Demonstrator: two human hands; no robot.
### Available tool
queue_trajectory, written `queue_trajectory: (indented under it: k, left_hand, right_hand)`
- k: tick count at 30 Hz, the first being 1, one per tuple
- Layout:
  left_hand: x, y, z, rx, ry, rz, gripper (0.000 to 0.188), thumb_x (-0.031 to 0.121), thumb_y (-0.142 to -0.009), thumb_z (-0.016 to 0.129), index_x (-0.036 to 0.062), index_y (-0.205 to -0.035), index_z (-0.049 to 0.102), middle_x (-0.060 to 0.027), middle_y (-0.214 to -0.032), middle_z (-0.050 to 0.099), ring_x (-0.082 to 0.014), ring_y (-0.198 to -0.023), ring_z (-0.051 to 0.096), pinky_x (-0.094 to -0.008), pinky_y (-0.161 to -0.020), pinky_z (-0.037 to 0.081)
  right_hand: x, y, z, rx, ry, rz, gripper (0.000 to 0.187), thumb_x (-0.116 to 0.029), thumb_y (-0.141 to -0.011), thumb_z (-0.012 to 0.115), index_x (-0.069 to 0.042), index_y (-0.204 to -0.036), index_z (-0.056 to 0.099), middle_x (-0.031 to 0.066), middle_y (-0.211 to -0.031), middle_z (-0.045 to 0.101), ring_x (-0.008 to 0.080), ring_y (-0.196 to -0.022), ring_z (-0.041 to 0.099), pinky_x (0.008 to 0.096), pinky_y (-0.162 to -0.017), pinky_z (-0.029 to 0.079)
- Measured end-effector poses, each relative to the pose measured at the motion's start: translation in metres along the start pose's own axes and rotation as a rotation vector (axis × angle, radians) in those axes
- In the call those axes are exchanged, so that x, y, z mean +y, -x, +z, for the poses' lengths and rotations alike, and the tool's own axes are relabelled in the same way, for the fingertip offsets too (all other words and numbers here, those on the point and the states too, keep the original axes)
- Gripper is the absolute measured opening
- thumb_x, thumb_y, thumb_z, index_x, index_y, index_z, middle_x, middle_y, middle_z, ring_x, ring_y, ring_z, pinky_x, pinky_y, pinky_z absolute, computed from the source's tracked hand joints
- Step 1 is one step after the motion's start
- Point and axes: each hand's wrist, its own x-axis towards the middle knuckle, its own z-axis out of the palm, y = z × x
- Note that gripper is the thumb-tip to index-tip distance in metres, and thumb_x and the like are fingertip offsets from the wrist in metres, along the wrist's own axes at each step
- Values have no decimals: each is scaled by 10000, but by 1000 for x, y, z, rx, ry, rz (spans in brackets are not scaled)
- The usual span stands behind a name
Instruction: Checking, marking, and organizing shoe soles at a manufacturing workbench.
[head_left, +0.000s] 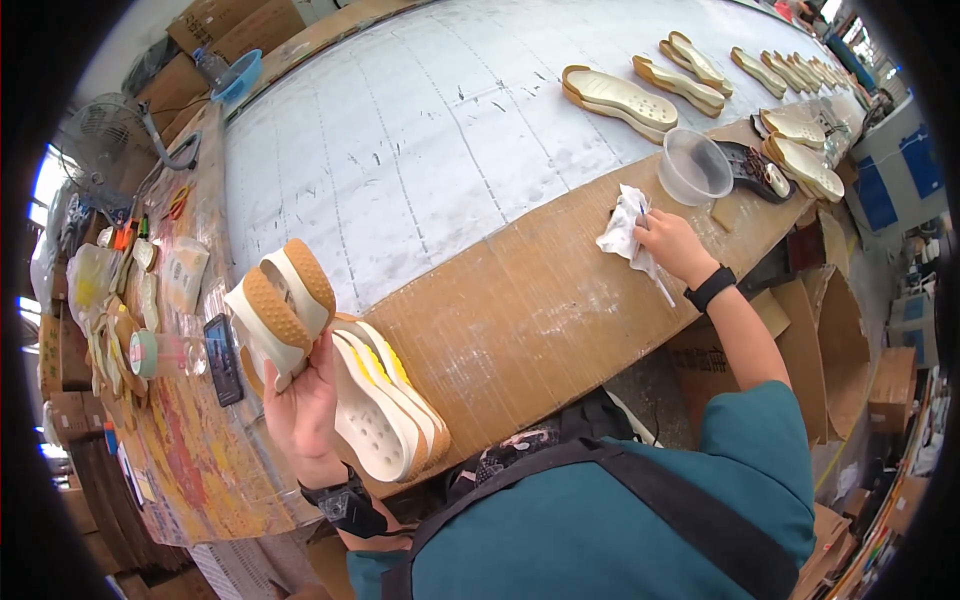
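Observation:
My left hand [303, 410] is closed around a pair of shoe soles [275, 318], cream with tan studded ends, held up above the left end of the cardboard. Just right of that hand, several more cream soles [372, 435] lie stacked, with yellow patches showing between them. My right hand [672, 245] grips a crumpled white cloth [621, 232] over the cardboard. A thin white stick [667, 292] pokes out below the same hand; its kind is unclear. Beyond the right hand stands a clear plastic bowl [697, 168].
Brown cardboard [520, 310] covers the near edge of the white table [400, 140]. Soles [625, 100] run in a row toward the far right. A dark sole [755, 172] lies by the bowl. Left are a phone [223, 360], a bottle [170, 354] and a fan [105, 130].

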Motion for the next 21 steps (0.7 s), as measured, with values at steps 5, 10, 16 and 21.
queue_trajectory:
  k: [5,10,16,21]
  left_hand:
    - [-7,-4,9,12,-52,24,406,173,-886,357,-27,-1238,331,-182,-1281,357,-306,-1196,326,-453,-1035,206]
    - [-11,-8,9,-178,-161,-119,374,161,-871,405,-36,-1188,379,-172,-1217,417,-272,-1149,377,-412,-988,273]
    - [-38,-15,24,-33,30,-97,400,108,-860,381,-32,-1233,346,-159,-1303,338,-298,-1214,296,-376,-929,335]
    - [-38,-17,13,-140,125,-131,421,180,-849,469,-46,-1194,383,-203,-1211,425,-317,-1132,393,-417,-974,327]
  right_hand:
    - [-4,-6,-27,308,-75,106,80,-39,-694,541,-54,-772,543,64,-730,548,205,-670,551,302,-579,447]
    - [56,-15,-52,872,-514,738,125,-65,-743,582,-31,-861,605,101,-704,606,200,-606,590,253,-553,451]
    - [121,5,-5,372,-311,829,142,-139,-703,596,-36,-800,601,149,-709,591,270,-647,591,328,-586,453]
    - [74,-15,-50,592,-265,706,118,-152,-789,560,-56,-854,579,131,-701,590,204,-626,594,287,-582,451]
